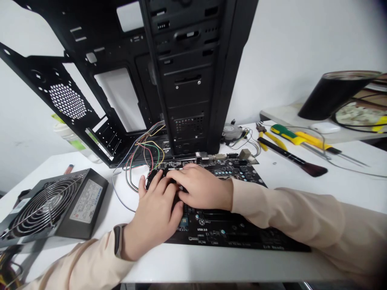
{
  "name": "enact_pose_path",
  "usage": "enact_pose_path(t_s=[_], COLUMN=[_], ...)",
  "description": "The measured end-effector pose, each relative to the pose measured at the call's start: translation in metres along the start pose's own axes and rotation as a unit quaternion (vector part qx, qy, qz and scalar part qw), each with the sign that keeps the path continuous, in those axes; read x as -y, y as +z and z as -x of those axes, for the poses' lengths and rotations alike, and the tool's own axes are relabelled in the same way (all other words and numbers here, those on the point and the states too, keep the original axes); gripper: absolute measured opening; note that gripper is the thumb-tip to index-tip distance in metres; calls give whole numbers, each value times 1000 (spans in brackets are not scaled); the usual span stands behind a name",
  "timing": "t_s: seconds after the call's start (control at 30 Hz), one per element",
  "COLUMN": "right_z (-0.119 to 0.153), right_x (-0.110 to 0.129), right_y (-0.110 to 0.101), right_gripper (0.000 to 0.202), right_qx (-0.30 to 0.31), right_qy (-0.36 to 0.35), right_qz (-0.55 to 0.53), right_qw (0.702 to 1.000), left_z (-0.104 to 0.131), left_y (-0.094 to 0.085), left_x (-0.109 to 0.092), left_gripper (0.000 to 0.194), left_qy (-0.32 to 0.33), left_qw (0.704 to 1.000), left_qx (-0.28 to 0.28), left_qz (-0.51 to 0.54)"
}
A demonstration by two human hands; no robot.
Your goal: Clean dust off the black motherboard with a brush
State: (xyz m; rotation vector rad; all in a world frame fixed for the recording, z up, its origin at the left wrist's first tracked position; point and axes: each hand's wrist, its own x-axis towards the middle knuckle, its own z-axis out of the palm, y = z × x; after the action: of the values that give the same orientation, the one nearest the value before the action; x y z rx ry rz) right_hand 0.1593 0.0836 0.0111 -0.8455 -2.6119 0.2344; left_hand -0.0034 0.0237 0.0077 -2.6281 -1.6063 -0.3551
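A black motherboard [242, 231] lies on the white table in front of me. My left hand [160, 205] rests over its left part, palm down, with the fingers stretched out and somewhat apart. From the right, my right hand [204, 187] reaches across the board and meets the left one. Its fingers are bent and pressed together by the left index finger; anything between them is hidden. Thin coloured wires [133, 161] run from the case down beside my left fingertips. The board's ports [211, 157] face the case.
A tall open black computer case [193, 92] stands right behind the board. On the left sits a power supply [87, 201]. A cooler fan [232, 133], pliers [269, 137], a brush [293, 157] and screwdrivers [317, 143] lie at right, near a black cylinder [335, 94].
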Motion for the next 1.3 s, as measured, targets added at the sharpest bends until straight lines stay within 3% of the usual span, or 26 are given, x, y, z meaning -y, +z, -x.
enact_pose_path(t_s=[0.57, 0.93, 1.3], right_z=[-1, 2, 1], right_x=[2, 1, -1], right_y=[-8, -5, 2], right_gripper=[17, 21, 32], right_qx=[36, 35, -2], right_qy=[16, -2, 38], right_qz=[0, -32, -98], right_qw=[999, 999, 994], left_z=[-1, 2, 0], left_y=[-3, -4, -5], left_x=[-1, 1, 0], left_gripper=[23, 25, 28], left_qy=[2, 4, -3], left_qw=[1000, 1000, 999], left_qx=[5, -8, -23], left_qz=[6, 19, 28])
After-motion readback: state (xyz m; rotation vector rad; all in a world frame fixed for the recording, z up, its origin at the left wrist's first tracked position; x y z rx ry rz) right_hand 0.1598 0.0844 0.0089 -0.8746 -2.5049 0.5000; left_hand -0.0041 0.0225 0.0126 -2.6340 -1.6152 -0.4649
